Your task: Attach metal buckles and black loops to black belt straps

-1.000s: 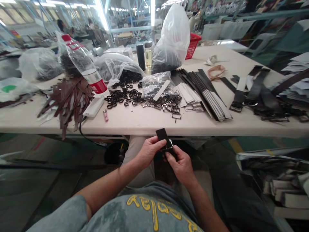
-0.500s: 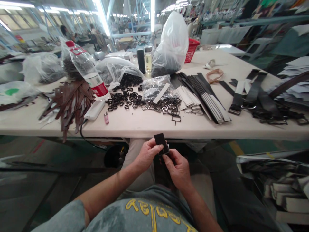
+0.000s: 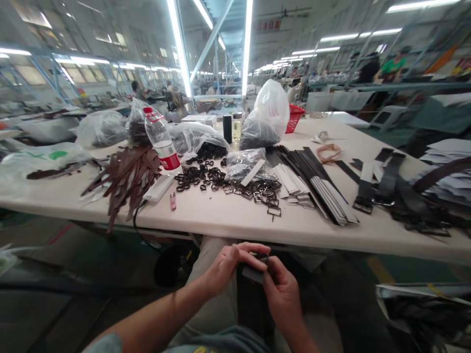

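Observation:
Below the table's near edge, over my lap, my left hand [image 3: 230,262] and my right hand [image 3: 283,293] are both closed on a short black strap piece [image 3: 253,272] with a small metal buckle at its top. The strap lies folded down between my fingers and is mostly hidden by them. On the table [image 3: 221,215] just ahead lie a heap of metal buckles [image 3: 263,190], a spread of black rings [image 3: 200,176] and a fan of black and white strap strips [image 3: 316,181].
Brown strap pieces [image 3: 127,179], a plastic bottle [image 3: 162,142], a white slab [image 3: 159,188] and pink snips [image 3: 172,201] lie at the left. Plastic bags [image 3: 268,115] and a red basket [image 3: 294,117] stand behind. Finished black belts [image 3: 390,186] lie at the right. People work far off.
The camera has tilted up, so table and hands sit lower in view. The strap piece that stood upright between my fingers is now folded down flat between both hands.

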`<state>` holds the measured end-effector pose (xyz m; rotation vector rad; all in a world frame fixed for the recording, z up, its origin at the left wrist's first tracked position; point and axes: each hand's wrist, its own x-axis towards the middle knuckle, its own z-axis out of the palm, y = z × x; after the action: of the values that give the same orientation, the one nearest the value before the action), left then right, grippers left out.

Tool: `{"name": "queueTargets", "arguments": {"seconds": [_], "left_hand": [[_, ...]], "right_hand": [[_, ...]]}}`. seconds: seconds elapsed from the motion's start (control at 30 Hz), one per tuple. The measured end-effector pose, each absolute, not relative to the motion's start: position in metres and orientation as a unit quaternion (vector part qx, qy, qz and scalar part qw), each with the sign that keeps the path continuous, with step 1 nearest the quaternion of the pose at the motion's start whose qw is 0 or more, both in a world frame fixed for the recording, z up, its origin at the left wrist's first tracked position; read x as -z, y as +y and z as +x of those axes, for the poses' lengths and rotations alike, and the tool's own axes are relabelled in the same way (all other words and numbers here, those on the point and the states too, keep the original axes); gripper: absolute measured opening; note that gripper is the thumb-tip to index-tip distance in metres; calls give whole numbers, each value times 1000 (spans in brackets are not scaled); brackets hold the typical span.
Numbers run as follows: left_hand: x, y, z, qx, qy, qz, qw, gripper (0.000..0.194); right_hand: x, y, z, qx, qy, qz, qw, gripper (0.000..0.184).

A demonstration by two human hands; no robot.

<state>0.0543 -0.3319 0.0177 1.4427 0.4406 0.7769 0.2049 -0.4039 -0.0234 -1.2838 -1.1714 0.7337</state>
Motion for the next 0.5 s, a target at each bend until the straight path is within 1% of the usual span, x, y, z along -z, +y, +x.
{"name": "queueTargets", "arguments": {"seconds": [0.03, 0.07, 0.1, 0.13, 0.17, 0.2, 0.23, 0.27, 0.33, 0.4, 0.5], "left_hand": [[-18, -331, 54, -336, 203, 615, 684, 57], [-17, -330, 54, -331, 207, 594, 704, 43], [-17, -329, 54, -327, 203, 574, 722, 34], [-15, -327, 55, -322, 196, 557, 740, 43], [-14, -325, 54, -312, 191, 540, 758, 59], [-14, -323, 54, -295, 193, 526, 774, 70], [-13, -320, 53, -276, 202, 515, 786, 75], [-13, -318, 52, -261, 214, 508, 792, 73], [-13, -315, 51, -255, 241, 504, 789, 62], [-14, -313, 50, -278, 266, 503, 774, 48], [-16, -312, 48, -315, 312, 554, 705, 32]], "right_hand": [[21, -403, 207, -308, -517, -550, 579, 23], [19, -401, 209, -306, -531, -550, 568, 22], [16, -400, 211, -307, -545, -548, 556, 22], [13, -399, 213, -309, -560, -545, 542, 20], [10, -398, 216, -309, -575, -544, 528, 18], [7, -397, 218, -305, -591, -543, 512, 17], [4, -396, 220, -302, -604, -545, 497, 17], [2, -395, 222, -301, -616, -548, 479, 17], [-2, -394, 226, -302, -628, -561, 447, 21], [-3, -392, 229, -307, -635, -572, 418, 25], [-2, -390, 234, -309, -649, -581, 382, 28]]}}
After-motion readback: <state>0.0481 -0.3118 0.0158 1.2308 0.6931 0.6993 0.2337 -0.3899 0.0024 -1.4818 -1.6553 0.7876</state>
